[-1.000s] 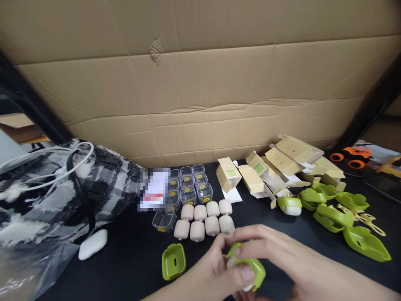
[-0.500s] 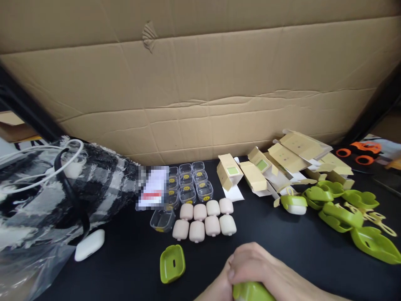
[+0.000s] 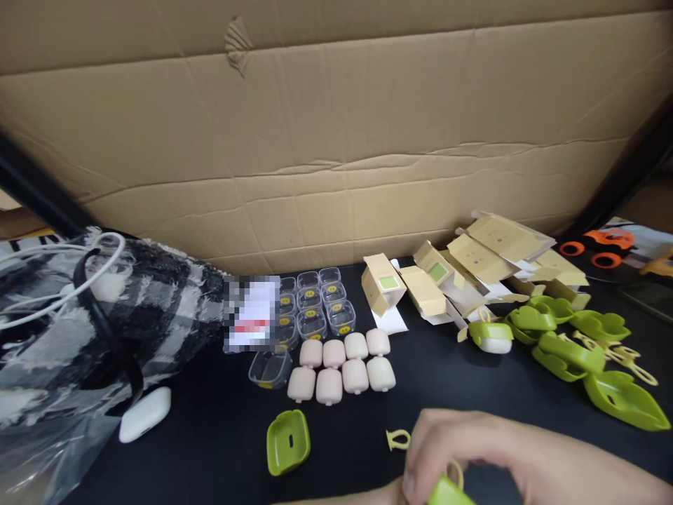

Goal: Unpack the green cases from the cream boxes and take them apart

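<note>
At the bottom edge, my right hand (image 3: 463, 442) is curled with bent fingers against a bright green case (image 3: 446, 493). A pale yellow loop (image 3: 457, 475) stands up from that case. My left hand (image 3: 386, 495) comes in low from the left and meets the right one; its fingers are hidden. Just left of my right hand lies a loose pale yellow loop piece (image 3: 398, 440). Further left on the black table rests an open green shell (image 3: 289, 442) with a slot in its base. Several pale pink and cream rounded cases (image 3: 329, 386) sit in two rows beyond.
Clear plastic boxes (image 3: 312, 322) with yellow stickers stand behind the pale cases. Opened small cartons (image 3: 383, 287) pile up toward the right. Green leaf-shaped parts (image 3: 625, 400) and a green-and-white case (image 3: 491, 337) lie at right. A white mouse-like object (image 3: 146, 414) is at left.
My right hand has shifted right and opened away from the left, uncovering the yellow loop on the green case. The loose loop piece on the table has come into view. My left hand sits lower.
</note>
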`<state>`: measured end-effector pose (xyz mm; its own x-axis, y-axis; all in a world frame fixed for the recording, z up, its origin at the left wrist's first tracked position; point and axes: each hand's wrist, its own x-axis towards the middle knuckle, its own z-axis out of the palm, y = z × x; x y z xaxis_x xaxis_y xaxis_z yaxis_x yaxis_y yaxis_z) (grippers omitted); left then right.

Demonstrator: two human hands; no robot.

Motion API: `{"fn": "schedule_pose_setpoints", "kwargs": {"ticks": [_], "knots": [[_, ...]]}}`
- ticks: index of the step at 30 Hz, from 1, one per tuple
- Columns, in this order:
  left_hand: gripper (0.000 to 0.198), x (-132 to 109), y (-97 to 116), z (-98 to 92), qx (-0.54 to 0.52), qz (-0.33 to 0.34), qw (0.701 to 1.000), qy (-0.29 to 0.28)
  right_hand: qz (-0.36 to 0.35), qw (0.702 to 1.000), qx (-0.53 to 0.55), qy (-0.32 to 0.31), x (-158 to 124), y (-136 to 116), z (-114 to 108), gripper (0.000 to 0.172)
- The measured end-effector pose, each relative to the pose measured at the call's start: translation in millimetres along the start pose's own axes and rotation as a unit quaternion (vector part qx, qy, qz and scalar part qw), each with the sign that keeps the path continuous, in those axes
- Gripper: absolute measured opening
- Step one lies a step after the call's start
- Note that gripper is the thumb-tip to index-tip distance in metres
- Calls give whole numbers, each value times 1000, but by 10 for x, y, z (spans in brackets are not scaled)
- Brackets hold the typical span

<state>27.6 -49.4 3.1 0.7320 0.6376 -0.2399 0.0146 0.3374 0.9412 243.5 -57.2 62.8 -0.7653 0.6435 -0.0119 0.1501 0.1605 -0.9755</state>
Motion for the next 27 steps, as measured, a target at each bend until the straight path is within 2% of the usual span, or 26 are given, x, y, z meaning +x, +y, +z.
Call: {"fn": "schedule_pose_setpoints", "kwargs": {"ticks": [2, 5, 7, 9, 13, 15, 19, 23, 25, 27], "knots": [[23, -32, -8, -17, -5, -7, 1000, 6, 9, 999, -11, 35, -64, 31, -77, 39], [37, -28, 23, 10, -45, -14, 999, 22, 48, 985, -117, 119, -137, 81, -175, 46], [48, -16, 88, 43, -84, 3, 996, 27, 83, 968, -195, 136, -154, 111, -199, 43], [48, -5, 162, 63, -95, 35, 994, 35, 92, 959, -232, 137, -146, 133, -182, 43], [38, 27, 185, 36, -90, 65, 991, 72, -10, 957, -225, 184, -109, 168, -66, 39], [37, 43, 133, 16, -97, 57, 991, 67, -60, 952, -220, 204, -102, 201, -4, 40], [37, 22, 102, 36, -70, 59, 994, 53, -100, 941, -225, 231, -115, 280, 20, 48], [36, -49, 249, 101, 75, 61, 990, 97, -129, 903, -271, 308, -124, 268, -55, 38], [38, -66, 308, 122, 106, 62, 986, 116, -139, 878, -337, 311, -107, 229, -54, 36], [42, -64, 318, 130, 100, 78, 985, 119, -150, 849, -416, 289, -68, 194, -14, 40]]}}
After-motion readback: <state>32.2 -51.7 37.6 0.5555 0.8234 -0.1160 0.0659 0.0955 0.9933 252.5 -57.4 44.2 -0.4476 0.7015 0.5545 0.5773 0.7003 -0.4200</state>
